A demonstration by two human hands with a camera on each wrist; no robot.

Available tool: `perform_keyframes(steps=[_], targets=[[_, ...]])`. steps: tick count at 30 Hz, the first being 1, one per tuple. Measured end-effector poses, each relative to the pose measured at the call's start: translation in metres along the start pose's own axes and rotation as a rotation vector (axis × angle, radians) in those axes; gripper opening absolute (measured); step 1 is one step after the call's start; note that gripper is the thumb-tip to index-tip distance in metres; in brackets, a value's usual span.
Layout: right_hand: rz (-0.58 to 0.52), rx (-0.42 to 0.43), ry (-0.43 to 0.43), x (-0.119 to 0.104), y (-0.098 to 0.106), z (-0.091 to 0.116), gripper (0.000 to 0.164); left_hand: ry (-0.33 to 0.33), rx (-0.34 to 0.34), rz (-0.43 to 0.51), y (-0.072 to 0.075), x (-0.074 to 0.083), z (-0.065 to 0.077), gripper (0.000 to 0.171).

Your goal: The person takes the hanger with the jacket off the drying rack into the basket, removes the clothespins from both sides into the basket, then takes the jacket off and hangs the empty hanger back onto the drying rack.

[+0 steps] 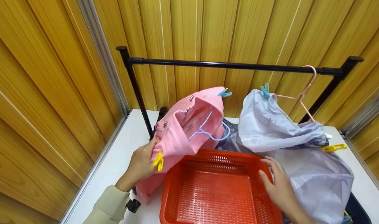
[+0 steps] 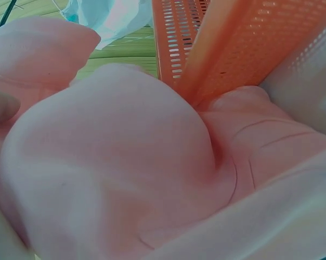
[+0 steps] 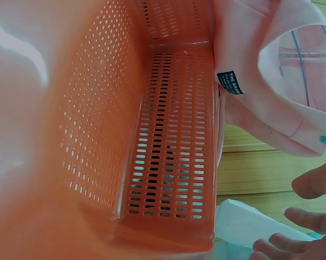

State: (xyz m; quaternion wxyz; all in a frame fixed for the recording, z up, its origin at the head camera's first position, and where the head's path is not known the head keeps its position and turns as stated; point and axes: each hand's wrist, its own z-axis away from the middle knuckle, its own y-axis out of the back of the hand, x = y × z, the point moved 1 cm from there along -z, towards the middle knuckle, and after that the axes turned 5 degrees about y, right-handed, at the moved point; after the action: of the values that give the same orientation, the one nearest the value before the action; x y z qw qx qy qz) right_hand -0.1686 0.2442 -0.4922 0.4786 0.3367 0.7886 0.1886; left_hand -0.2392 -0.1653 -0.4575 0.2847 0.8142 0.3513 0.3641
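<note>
My left hand (image 1: 141,163) grips the near side of a pink garment (image 1: 178,143), beside a yellow clothespin (image 1: 158,161). A blue clothespin (image 1: 225,93) is clipped at the garment's far corner. Inside its opening sits a blue hanger (image 1: 219,139), the hook sticking out to the right. Pink cloth (image 2: 109,141) fills most of the left wrist view. At the right side of a red-orange basket (image 1: 165,199) is my right hand (image 1: 279,183), fingers extended and holding nothing. In the right wrist view its fingers (image 3: 306,216) are spread, apart from the basket.
A black rail (image 1: 226,65) spans the back. A pink hanger (image 1: 312,77) hangs from its right end, carrying a pale grey garment (image 1: 270,124) with a blue peg (image 1: 265,91) and a yellow peg (image 1: 334,147). A dark container (image 1: 357,207) stands at the lower right.
</note>
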Motion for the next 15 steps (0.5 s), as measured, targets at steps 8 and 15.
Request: perform_keyframes(steps=[8, 15], targets=[[-0.009, 0.036, 0.024, -0.002, -0.004, -0.007, 0.033, -0.024, -0.032, -0.044, -0.001, -0.004, 0.002, 0.048], [-0.001, 0.054, 0.020, -0.006, -0.004, -0.016, 0.031, -0.039, -0.050, -0.058, -0.003, -0.007, 0.005, 0.045]])
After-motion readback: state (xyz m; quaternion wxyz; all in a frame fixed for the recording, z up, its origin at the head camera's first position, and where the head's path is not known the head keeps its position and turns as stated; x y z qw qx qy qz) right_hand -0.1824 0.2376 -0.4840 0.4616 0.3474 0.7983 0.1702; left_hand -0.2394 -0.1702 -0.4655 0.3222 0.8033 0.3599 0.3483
